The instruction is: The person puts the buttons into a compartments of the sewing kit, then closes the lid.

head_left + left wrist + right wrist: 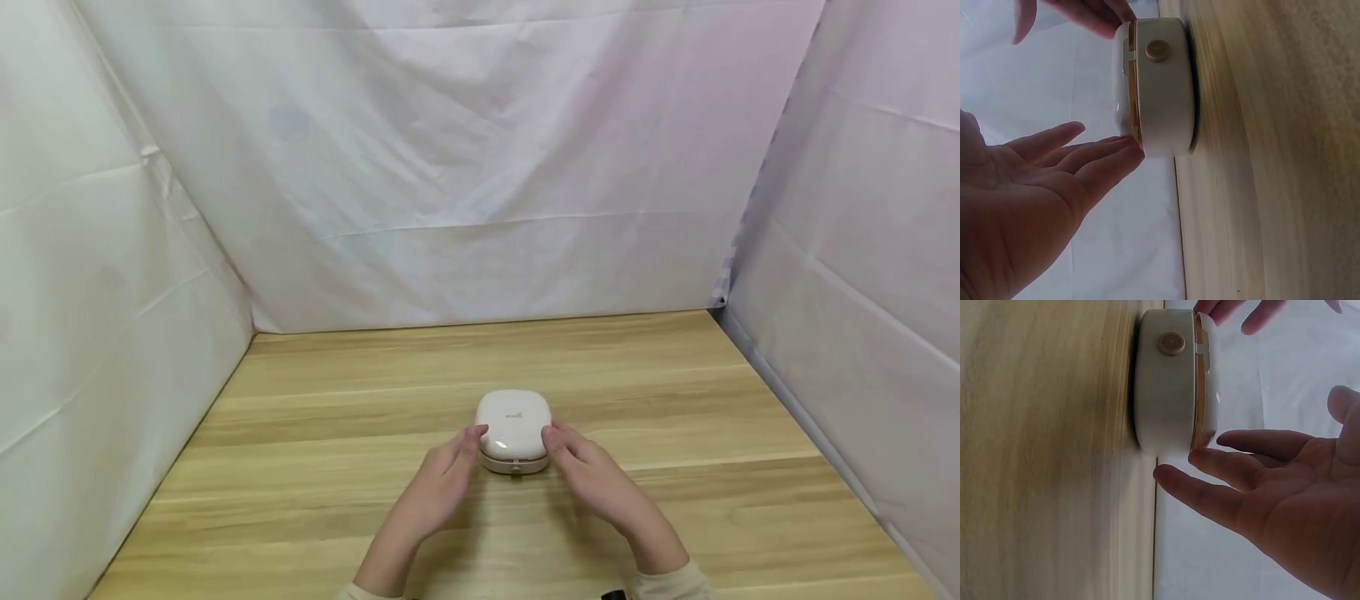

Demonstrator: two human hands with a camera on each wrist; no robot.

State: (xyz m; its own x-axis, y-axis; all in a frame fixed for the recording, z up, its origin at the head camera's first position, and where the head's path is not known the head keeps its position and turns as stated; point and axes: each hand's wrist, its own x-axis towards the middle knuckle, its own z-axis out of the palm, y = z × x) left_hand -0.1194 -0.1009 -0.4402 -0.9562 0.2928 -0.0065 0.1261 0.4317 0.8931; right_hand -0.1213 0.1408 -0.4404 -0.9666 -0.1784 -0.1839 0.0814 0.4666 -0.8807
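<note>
A white, rounded-square lidded device (pixel 513 421) lies flat on the wooden table, its lid down. In the left wrist view it shows a gold-coloured band (pixel 1134 94) along the lid seam and a small round gold knob (pixel 1157 50) on the front. At its left side is my left hand (pixel 442 479), fingers extended, fingertips touching the edge near the seam. On the opposite side is my right hand (pixel 596 482), its fingers also fairly straight, with fingertips against the side near the seam. Neither hand wraps round the device. Small lettering on the lid is too small to read.
The wood-grain table (pixel 337 417) extends around the device. White cloth walls stand at the back (pixel 465 167), the left (pixel 90 292) and the right (pixel 862 250) of it. A small black object (pixel 613 595) shows by the right sleeve.
</note>
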